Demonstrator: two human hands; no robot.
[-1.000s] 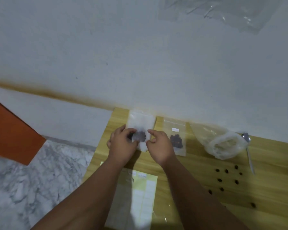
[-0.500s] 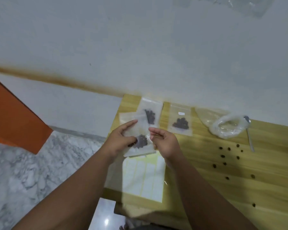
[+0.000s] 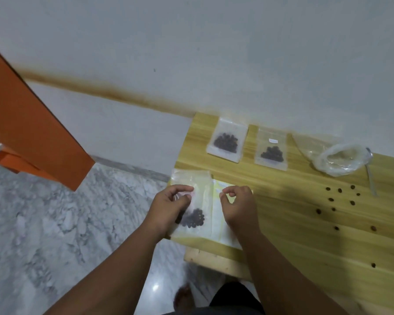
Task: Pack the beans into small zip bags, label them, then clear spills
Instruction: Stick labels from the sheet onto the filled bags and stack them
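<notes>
My left hand (image 3: pixel 168 206) grips a small clear zip bag (image 3: pixel 192 201) with a clump of dark beans at its lower end. The bag lies at the wooden table's (image 3: pixel 282 223) near left corner, partly over a label sheet (image 3: pixel 218 226). Over that sheet my right hand (image 3: pixel 240 206) has its thumb and forefinger pinched together; I cannot make out a label between them. Two more bean-filled zip bags lie at the back: an unlabelled one (image 3: pixel 228 142) and one with a white label (image 3: pixel 271 150). Several spilled beans (image 3: pixel 339 201) are scattered to the right.
A large crumpled plastic bag (image 3: pixel 341 160) sits at the back right with a spoon (image 3: pixel 371 176) beside it. The wall runs right behind the table. Marble floor and an orange panel (image 3: pixel 32 123) lie to the left. A bare foot (image 3: pixel 184 298) shows below the table edge.
Both hands have drawn back from the rear of the table to its near left corner with one bean bag. Another bean bag stayed at the back. My right hand has come off the bag.
</notes>
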